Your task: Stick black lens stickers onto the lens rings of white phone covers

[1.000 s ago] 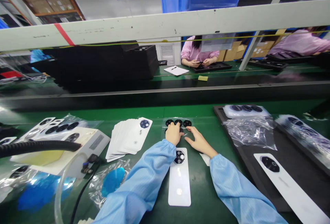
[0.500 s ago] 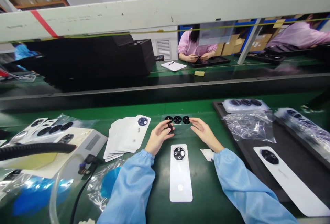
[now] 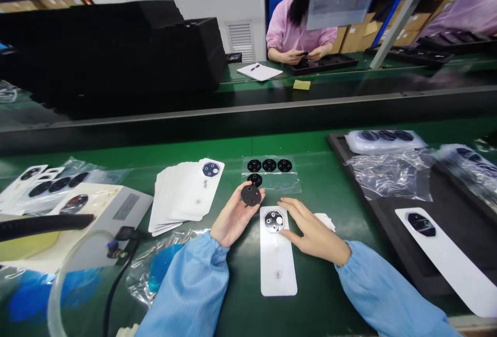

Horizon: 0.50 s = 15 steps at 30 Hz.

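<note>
My left hand (image 3: 233, 218) pinches a round black camera lens cover (image 3: 251, 195) between its fingertips, just above the top of a white phone back cover (image 3: 277, 259) lying on the green bench. My right hand (image 3: 310, 231) rests on that cover's right edge, fingers spread, beside its round camera ring (image 3: 274, 220). A clear sheet (image 3: 291, 181) behind the hands carries several more black lens covers (image 3: 269, 165).
A fanned stack of white back covers (image 3: 182, 197) lies to the left. Black trays with bagged parts and another white cover (image 3: 446, 259) sit at the right. A grey box (image 3: 128, 207), black hose (image 3: 42, 223) and plastic bags lie at the left. A person in pink (image 3: 298, 31) works across the belt.
My left hand has lifted a black lens cover off the clear sheet and drawn it back toward the white cover. My right hand has moved down onto the white cover. The view tilted downward.
</note>
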Each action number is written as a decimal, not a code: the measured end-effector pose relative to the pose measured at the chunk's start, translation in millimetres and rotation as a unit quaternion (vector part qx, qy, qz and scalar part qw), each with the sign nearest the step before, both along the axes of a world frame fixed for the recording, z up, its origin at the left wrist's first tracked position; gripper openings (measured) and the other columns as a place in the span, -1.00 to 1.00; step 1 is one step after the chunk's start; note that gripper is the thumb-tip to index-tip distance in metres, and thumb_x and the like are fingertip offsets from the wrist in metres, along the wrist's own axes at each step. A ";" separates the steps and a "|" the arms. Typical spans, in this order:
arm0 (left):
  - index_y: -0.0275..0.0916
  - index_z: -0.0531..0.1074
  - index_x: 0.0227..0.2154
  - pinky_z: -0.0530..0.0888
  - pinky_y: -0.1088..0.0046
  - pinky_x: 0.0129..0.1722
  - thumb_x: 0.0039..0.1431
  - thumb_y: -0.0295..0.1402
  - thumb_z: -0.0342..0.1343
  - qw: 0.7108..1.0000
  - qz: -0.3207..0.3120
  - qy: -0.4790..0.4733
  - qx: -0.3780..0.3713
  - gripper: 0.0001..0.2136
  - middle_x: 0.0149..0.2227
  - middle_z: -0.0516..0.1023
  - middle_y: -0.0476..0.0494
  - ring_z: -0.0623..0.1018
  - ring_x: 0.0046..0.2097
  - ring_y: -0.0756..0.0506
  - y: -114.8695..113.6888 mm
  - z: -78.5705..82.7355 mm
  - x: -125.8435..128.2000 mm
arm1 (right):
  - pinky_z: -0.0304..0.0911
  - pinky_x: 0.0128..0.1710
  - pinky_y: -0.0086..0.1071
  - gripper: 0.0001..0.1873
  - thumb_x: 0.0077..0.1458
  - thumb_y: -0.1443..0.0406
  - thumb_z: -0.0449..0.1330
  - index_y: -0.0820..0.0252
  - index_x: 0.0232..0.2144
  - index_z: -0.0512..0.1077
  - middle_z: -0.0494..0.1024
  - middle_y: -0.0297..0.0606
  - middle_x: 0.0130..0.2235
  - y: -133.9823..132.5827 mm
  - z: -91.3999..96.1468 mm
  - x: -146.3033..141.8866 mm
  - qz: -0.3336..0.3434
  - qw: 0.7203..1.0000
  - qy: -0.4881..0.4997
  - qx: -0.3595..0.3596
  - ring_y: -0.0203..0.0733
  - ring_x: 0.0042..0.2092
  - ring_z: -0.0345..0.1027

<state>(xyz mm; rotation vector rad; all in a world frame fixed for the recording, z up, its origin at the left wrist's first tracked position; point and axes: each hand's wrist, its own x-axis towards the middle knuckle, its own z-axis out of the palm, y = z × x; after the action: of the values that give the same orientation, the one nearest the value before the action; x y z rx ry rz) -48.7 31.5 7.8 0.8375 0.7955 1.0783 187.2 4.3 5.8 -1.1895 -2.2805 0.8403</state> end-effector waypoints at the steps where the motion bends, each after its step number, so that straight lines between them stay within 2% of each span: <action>1: -0.08 0.26 0.10 0.41 0.15 0.13 0.29 -0.04 -0.07 1.000 0.000 0.014 0.005 -0.60 0.06 0.50 -0.21 0.45 0.14 -0.22 -0.4 0.5 0.4 | 0.14 0.22 -0.07 -0.31 0.15 0.13 0.18 0.04 0.26 0.04 0.18 -0.13 0.24 0.5 -0.1 1.0 0.010 1.000 -0.007 0.000 0.03 0.26 0.07; 4: -0.11 0.28 0.09 0.47 0.13 0.04 0.27 -0.13 0.03 0.996 -0.010 0.077 0.040 -0.62 0.08 0.47 -0.24 0.48 0.11 -0.24 -3.4 3.9 2.7 | 0.10 0.23 -0.01 -0.03 0.01 0.04 0.30 0.07 0.32 -0.09 0.16 -0.08 0.27 -0.2 -1.6 2.7 0.035 0.999 -0.026 0.002 0.11 0.28 0.02; 6: -0.11 0.27 0.13 0.49 0.14 0.02 0.21 -0.23 0.15 0.988 -0.012 0.136 0.076 -0.56 0.07 0.46 -0.24 0.47 0.10 -0.23 -6.8 6.3 5.3 | 0.06 0.24 0.02 0.05 -0.03 0.05 0.33 0.08 0.34 -0.15 0.13 -0.06 0.29 -1.7 -3.2 3.0 0.043 0.998 -0.035 0.003 0.14 0.30 -0.03; 9: -0.06 0.22 0.17 0.51 0.19 -0.01 0.09 -0.35 0.26 0.963 -0.009 0.238 0.129 -0.42 0.05 0.45 -0.20 0.45 0.09 -0.20 -12.9 6.8 10.9 | 0.05 0.24 0.03 0.07 -0.02 0.08 0.34 0.09 0.35 -0.19 0.11 -0.06 0.30 -3.5 -4.7 2.9 0.045 0.998 -0.043 0.006 0.14 0.31 -0.06; 15: -0.04 0.14 0.23 0.51 0.19 0.01 0.06 -0.36 0.27 0.901 -0.035 0.372 0.223 -0.33 0.03 0.43 -0.15 0.45 0.08 -0.19 -21.9 -1.9 18.5 | 0.08 0.22 0.03 0.09 0.00 0.09 0.33 0.13 0.35 -0.23 0.11 -0.02 0.30 -2.9 -5.6 2.5 0.041 0.998 -0.045 0.016 0.15 0.31 -0.04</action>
<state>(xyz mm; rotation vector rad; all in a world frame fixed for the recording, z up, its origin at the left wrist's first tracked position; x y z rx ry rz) -30.2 9.6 6.0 1.7142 1.1525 0.8764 189.7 1.3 0.2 -1.1485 -2.4208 0.7900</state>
